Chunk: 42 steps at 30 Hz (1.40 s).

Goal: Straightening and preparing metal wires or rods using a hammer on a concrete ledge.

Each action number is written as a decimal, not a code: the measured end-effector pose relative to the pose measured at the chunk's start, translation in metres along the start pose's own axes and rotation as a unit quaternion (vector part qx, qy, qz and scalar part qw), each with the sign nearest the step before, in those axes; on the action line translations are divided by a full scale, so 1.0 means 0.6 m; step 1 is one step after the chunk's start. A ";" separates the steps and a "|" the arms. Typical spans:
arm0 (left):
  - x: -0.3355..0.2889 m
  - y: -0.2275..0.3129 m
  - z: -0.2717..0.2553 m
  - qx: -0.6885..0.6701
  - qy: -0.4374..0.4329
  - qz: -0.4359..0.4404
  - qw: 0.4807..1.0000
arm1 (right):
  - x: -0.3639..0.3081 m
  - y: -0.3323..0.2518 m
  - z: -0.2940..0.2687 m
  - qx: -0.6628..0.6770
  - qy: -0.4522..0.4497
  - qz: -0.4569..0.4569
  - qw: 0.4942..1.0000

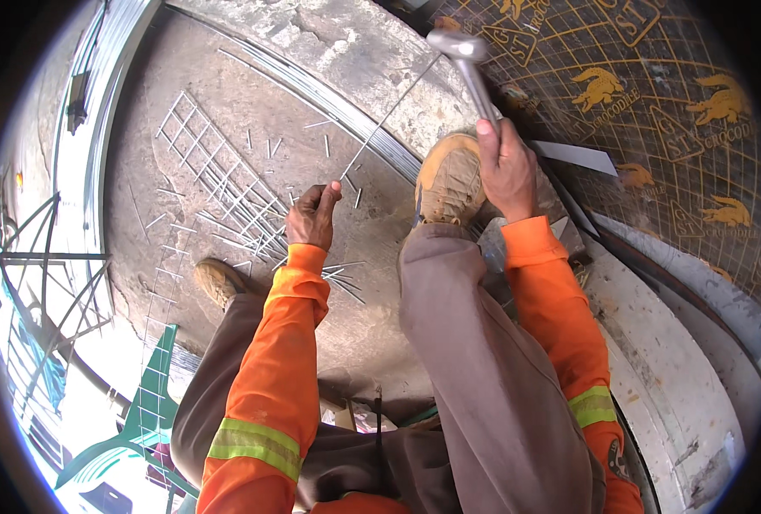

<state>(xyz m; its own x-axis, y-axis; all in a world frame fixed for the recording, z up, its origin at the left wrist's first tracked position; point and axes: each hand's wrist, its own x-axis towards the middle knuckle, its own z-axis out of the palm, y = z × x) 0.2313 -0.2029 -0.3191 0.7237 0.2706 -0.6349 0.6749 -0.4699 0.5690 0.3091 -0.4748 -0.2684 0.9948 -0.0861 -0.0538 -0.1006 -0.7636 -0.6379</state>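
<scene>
My left hand (310, 219) is closed, pinching one end of a thin metal rod (387, 122) between thumb and fingers. The rod slants away to the upper right, over a pale concrete ledge (312, 34). Wrapped round the handle of a hammer (475, 86) is my right hand (509, 176), beside my right boot (451, 180). The hammer's metal head, slightly blurred, appears close to the rod's far end; whether they touch I cannot tell. Short cut rods (327, 146) lie scattered on the floor around my left hand.
A wire grid (202, 141) lies on the floor beside a heap of short rods (260, 227). Long metal rods (312, 92) run along the ledge. A dark board with yellow print (638, 60) stands at the right. A green plastic chair (145, 407) and metal frame (50, 255) are at left.
</scene>
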 end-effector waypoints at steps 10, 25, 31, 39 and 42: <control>0.000 0.007 0.013 0.003 -0.003 0.002 1.000 | 0.009 0.030 0.003 -0.104 -0.073 0.038 0.991; 0.005 -0.011 -0.005 0.003 -0.007 0.024 1.000 | -0.022 -0.017 0.006 -0.035 -0.082 -0.008 0.996; 0.006 -0.011 -0.001 -0.004 -0.014 0.031 0.999 | -0.022 0.015 -0.006 -0.067 -0.105 -0.008 0.992; 0.013 -0.014 -0.004 0.001 -0.019 0.040 0.999 | -0.021 0.020 -0.014 -0.086 -0.089 -0.052 0.991; 0.008 -0.013 0.001 -0.007 -0.019 0.028 0.999 | -0.015 0.032 -0.034 -0.108 -0.097 -0.031 0.989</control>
<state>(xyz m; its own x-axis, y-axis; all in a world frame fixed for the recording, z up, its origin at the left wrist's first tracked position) 0.2295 -0.1982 -0.3269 0.7546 0.2113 -0.6212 0.6353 -0.4721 0.6111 0.2979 -0.5015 -0.2646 0.9811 0.0729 -0.1795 -0.0199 -0.8839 -0.4673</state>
